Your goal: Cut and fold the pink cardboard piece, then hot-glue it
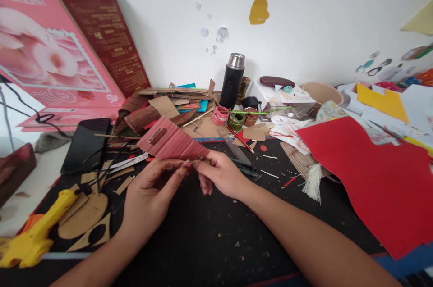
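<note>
A reddish-pink painted piece of cardboard (177, 140) with ridges and a small rectangular cutout is held up above the black work surface. My right hand (221, 173) is closed on its right end, fingers curled underneath. Just below the cardboard's lower edge, my left hand (152, 185) pinches a small pinkish scrap (188, 163) between thumb and forefinger. The fingertips of both hands nearly meet there. Dark stains mark the fingers. Whether the scrap is joined to the cardboard I cannot tell.
On the left lie a yellow glue gun (43, 228), scissors (130, 161), cardboard offcuts (84, 217) and a phone (86, 145). Behind stand paint jars (237, 120) and a black thermos (232, 82). A utility knife (245, 167) and red sheet (368, 179) are to the right.
</note>
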### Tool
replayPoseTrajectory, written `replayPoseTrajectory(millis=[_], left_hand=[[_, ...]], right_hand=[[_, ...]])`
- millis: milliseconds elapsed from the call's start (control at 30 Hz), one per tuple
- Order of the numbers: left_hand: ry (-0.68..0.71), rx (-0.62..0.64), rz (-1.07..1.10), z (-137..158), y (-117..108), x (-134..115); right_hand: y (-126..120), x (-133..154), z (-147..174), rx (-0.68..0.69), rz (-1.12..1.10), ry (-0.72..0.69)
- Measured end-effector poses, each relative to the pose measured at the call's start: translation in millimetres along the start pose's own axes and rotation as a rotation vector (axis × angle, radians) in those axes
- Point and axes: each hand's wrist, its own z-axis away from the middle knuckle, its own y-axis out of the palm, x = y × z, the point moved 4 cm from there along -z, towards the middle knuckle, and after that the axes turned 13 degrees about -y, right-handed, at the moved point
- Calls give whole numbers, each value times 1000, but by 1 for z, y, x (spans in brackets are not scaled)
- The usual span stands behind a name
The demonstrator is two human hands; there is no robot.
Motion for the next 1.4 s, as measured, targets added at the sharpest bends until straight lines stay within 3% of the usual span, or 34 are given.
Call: replayPoseTrajectory(millis=[467,900,1400], left_hand=[[121,-33,-92,5,-2,-1],[-102,-53,146,-8,-3,-3],[-72,36,234,-8,2,0]], right_hand=[[-2,1,-1,-23,-71,-20],[-4,-1,-1,-48,-131,-11],[-3,-3,-1,-42,-40,-39]])
